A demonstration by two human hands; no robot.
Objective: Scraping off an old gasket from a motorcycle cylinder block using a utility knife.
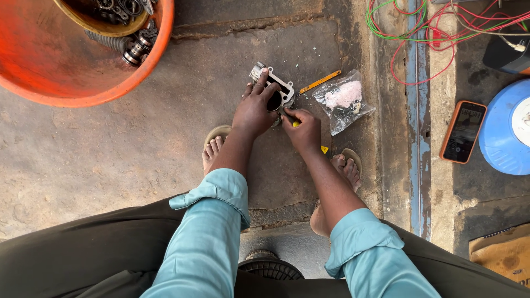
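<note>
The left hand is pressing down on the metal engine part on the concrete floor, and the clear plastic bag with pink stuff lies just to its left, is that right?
Not quite. The head view shows the clear plastic bag with pink material lying to the right of the grey metal engine part, not the left. The left hand does press on that part, on the concrete floor.

floor: rough grey concrete floor lying cracked, daylight falling flat on it
rail: blue metal strip running up the floor, right of centre
left of strip: orange tub sitting far off, top corner
right of strip: phone lying near; blue round lid sitting beyond
wires: red and green wires crossing the strip's top end
</note>
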